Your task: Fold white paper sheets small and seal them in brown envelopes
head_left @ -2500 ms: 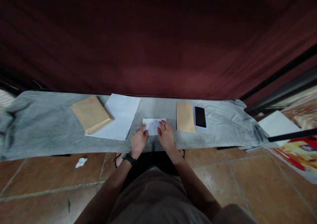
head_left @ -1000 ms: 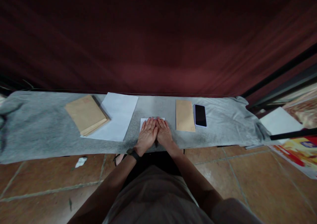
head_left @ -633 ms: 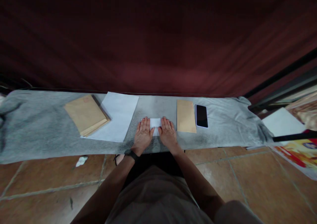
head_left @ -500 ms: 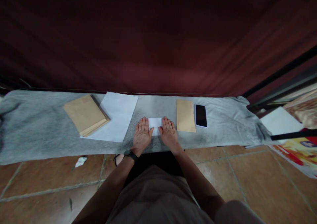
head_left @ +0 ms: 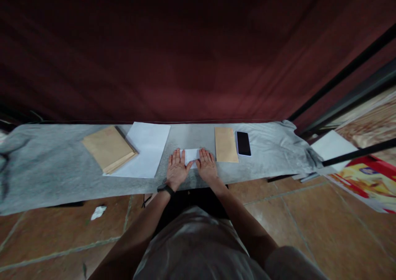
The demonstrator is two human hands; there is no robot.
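A small folded white paper (head_left: 192, 154) lies on the grey cloth in front of me. My left hand (head_left: 177, 167) rests flat on its left end, fingers stretched forward and thumb on the sheet. Over the right end lies my right hand (head_left: 207, 164), also flat with its fingers out. The paper's middle shows between the two hands; its ends are partly covered. Just right of my right hand is a single brown envelope (head_left: 227, 145). Farther left, a stack of brown envelopes (head_left: 108, 148) sits partly on some white paper sheets (head_left: 149, 144).
A phone (head_left: 243, 143) with a dark screen lies right of the single envelope. Grey cloth (head_left: 55, 160) covers the long narrow table, and a dark red curtain (head_left: 185, 65) hangs behind it. A black bar (head_left: 355, 152) and a colourful box (head_left: 368, 181) stand at the right.
The camera view has shifted slightly. Both hands stay flat on the folded paper, with the thumbs now a little closer together.
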